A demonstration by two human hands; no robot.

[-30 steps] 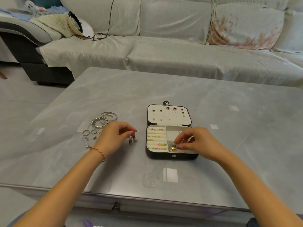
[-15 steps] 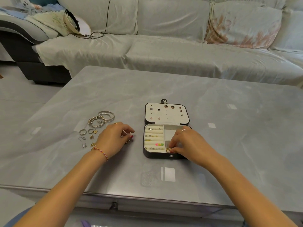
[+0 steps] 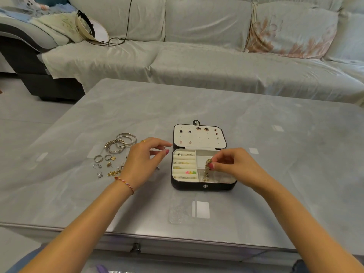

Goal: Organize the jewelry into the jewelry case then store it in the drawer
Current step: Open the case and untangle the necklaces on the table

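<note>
Pinched gold chain (image 3: 206, 168) in right hand (image 3: 234, 166) over open jewelry case (image 3: 202, 184), left hand (image 3: 141, 162) relaxed, empty, just left of case near loose rings (image 3: 102, 158).

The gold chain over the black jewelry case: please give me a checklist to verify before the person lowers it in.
1. Right hand pinches the dangling gold chain: ok.
2. Black jewelry case is open, its lid lying flat: ok.
3. Chain hangs over the case's right front compartment: ok.
4. That compartment has free room: cannot tell, small items already lie there.
5. Left hand is free, fingers relaxed, beside the case: ok.
6. All jewelry is off the grey marble table: not ok, silver bangles remain.
</note>
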